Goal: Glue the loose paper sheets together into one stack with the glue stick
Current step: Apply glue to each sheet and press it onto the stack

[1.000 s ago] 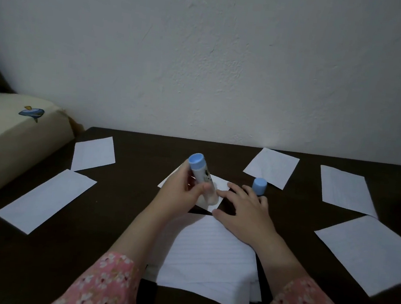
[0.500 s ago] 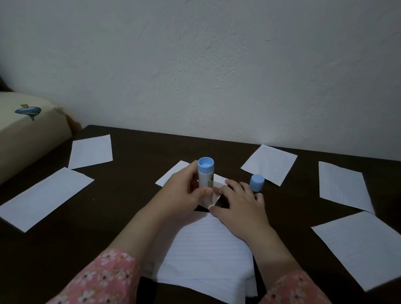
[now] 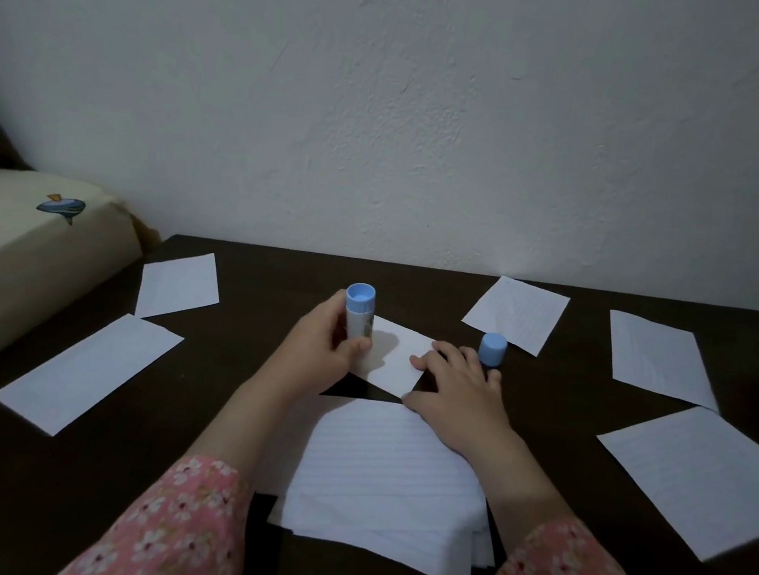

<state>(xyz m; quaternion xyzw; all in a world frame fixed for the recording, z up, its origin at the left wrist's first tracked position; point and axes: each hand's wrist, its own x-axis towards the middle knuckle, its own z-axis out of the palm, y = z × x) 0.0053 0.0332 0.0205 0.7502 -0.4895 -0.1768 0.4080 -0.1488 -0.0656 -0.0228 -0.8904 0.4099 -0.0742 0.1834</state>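
Two hands are seen from the head view: the glue stick [image 3: 358, 315] is gripped upright by the left hand [image 3: 321, 351] over a small sheet [image 3: 396, 352], its lower end hidden, while that sheet is pinned under the flat, relaxed right hand [image 3: 456, 389], beyond the stack [image 3: 387, 485].

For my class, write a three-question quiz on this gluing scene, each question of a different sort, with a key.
1. True or false: the left hand grips the glue stick, held upright with its lower end on a small paper sheet.
2. Multiple choice: the blue cap stands A) on the stack; B) on the table just beyond the right hand; C) on the glue stick.
3. Fill in: the right hand's fingers press flat on the small paper ____.

Key: 1 true; 2 B; 3 sheet.
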